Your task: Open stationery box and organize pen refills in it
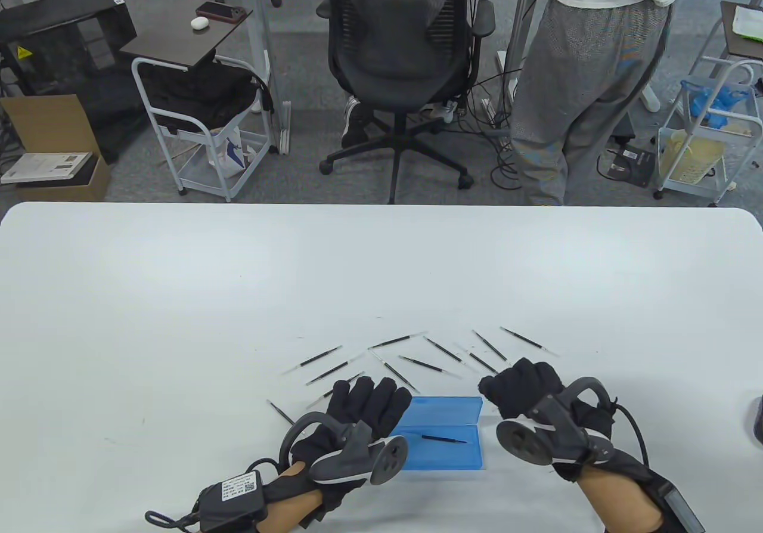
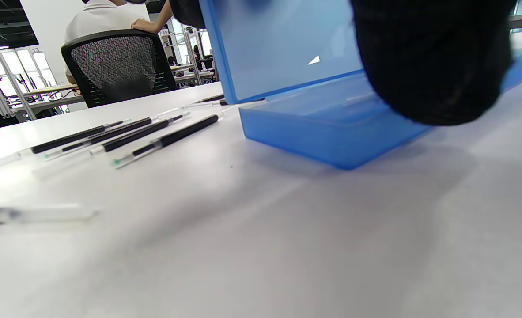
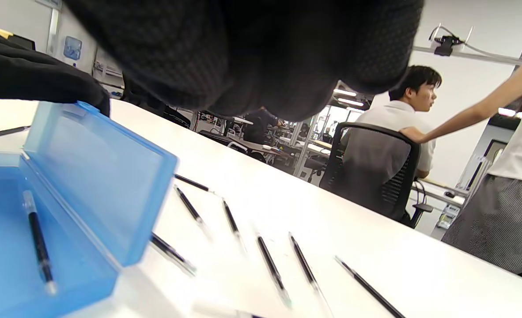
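Left hand (image 1: 363, 414) sits at the left end of the blue stationery box (image 1: 442, 434), fingers resting on the lid's (image 1: 444, 409) upper corner; whether they pinch it or merely steady it, I can't tell. Right hand (image 1: 524, 387) hovers just past the box's right end, fingers curled, and nothing shows in its hold (the wrist view is mostly glove). The box lies open near the table's (image 1: 238, 270) front edge, lid propped up behind the tray. One pen refill (image 1: 444, 438) already lies inside, long axis along the box's length. The loose refills (image 1: 417, 357) fan out just beyond it, pointing every which way. I'd judge them light, thin, stiff and prone to rolling; best pinched mid-shaft, then turned parallel to the one inside.
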`<control>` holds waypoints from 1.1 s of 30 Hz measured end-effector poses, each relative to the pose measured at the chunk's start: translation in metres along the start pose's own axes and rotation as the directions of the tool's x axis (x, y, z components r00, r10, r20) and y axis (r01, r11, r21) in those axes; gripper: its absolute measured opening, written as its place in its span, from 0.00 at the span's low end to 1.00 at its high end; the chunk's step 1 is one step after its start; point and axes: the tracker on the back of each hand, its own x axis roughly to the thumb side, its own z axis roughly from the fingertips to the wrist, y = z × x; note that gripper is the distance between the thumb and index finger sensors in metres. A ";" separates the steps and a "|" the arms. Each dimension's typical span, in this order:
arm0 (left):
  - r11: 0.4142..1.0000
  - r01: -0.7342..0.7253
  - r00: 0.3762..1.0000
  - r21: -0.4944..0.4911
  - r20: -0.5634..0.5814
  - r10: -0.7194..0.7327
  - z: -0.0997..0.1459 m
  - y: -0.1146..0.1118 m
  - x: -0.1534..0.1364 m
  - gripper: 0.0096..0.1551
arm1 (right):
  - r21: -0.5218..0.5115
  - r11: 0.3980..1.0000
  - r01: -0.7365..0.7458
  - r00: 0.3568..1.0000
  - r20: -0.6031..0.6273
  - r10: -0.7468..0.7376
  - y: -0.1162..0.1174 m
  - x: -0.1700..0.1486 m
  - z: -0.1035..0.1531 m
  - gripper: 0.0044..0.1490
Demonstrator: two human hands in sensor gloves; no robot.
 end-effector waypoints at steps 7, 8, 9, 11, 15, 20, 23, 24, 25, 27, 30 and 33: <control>1.000 -0.003 1.000 -0.002 -0.001 0.003 0.000 0.000 0.000 0.73 | 0.110 0.991 -0.077 0.997 0.023 0.075 0.046 -0.016 -0.006 0.33; 1.000 -0.004 1.000 -0.002 -0.001 0.004 0.000 0.000 0.000 0.73 | 0.124 0.989 -0.083 0.996 0.024 0.081 0.052 -0.018 -0.008 0.33; 1.000 -0.004 1.000 -0.002 -0.001 0.004 0.000 0.000 0.000 0.73 | 0.127 0.989 -0.080 0.997 0.025 0.077 0.058 -0.019 -0.010 0.33; 1.000 -0.005 1.000 -0.003 -0.001 0.005 0.000 0.000 0.000 0.73 | 0.142 0.988 -0.065 0.998 0.026 0.062 0.068 -0.022 -0.015 0.32; 1.000 -0.005 1.000 -0.003 -0.001 0.005 0.000 0.000 0.000 0.74 | 0.168 0.982 -0.088 0.996 0.049 0.081 0.083 -0.024 -0.020 0.30; 1.000 -0.005 1.000 -0.003 -0.001 0.005 0.000 0.000 0.000 0.74 | 0.172 0.982 -0.079 0.996 0.051 0.071 0.096 -0.031 -0.022 0.29; 1.000 -0.005 1.000 -0.003 -0.001 0.005 0.000 0.000 0.000 0.74 | 0.171 0.982 -0.084 0.996 0.053 0.076 0.101 -0.035 -0.023 0.28; 1.000 -0.014 1.000 -0.006 0.000 0.014 0.000 -0.001 0.000 0.74 | 0.168 0.982 -0.083 0.996 0.054 0.075 0.102 -0.036 -0.022 0.28; 1.000 -0.015 1.000 -0.006 0.000 0.015 0.000 -0.001 -0.001 0.74 | 0.168 0.982 -0.085 0.995 0.056 0.077 0.104 -0.037 -0.022 0.28; 1.000 -0.015 1.000 -0.006 0.000 0.015 0.000 -0.001 -0.001 0.74 | 0.157 0.984 -0.085 0.995 0.059 0.076 0.105 -0.038 -0.021 0.27; 1.000 -0.017 1.000 -0.007 0.001 0.017 -0.001 -0.001 -0.001 0.74 | 0.151 0.985 -0.084 0.995 0.063 0.075 0.108 -0.039 -0.019 0.26; 1.000 -0.019 1.000 -0.007 0.000 0.019 -0.001 -0.001 -0.001 0.74 | 0.149 0.986 -0.079 0.996 0.063 0.071 0.108 -0.040 -0.018 0.25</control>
